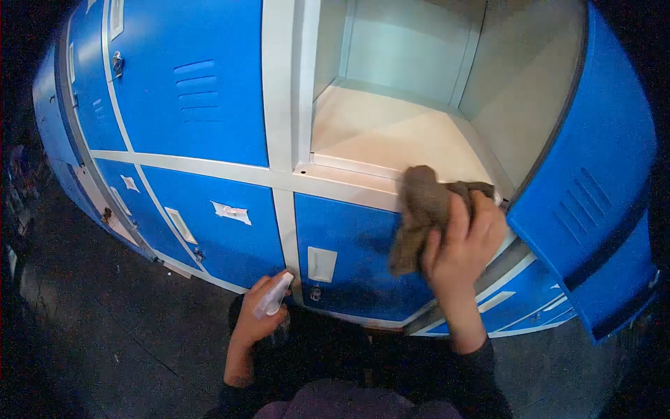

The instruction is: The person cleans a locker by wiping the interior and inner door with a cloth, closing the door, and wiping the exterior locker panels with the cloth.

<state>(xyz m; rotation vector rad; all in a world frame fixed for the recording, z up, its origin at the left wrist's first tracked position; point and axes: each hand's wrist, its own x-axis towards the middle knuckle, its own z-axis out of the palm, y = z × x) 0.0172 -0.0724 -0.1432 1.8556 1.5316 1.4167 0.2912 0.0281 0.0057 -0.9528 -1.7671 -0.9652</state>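
Observation:
My right hand [466, 241] is closed on a bunched brown cloth [422, 209] at the front lip of an open locker compartment [398, 129]. Part of the cloth hangs down over the blue door below. Low in front of my body, my left hand [259, 314] is wrapped round a spray bottle, whose whitish trigger head [276, 293] shows above the fingers. The bottle's body is mostly hidden by the hand and the dark clothing. The open blue locker door [586, 188] swings out to the right of the compartment.
Closed blue locker doors [209, 84] with pale frames fill the left side. A torn white label [232, 213] sticks to one lower door. A small lock with a key [118, 64] projects at the upper left. Dark floor [105, 328] lies below.

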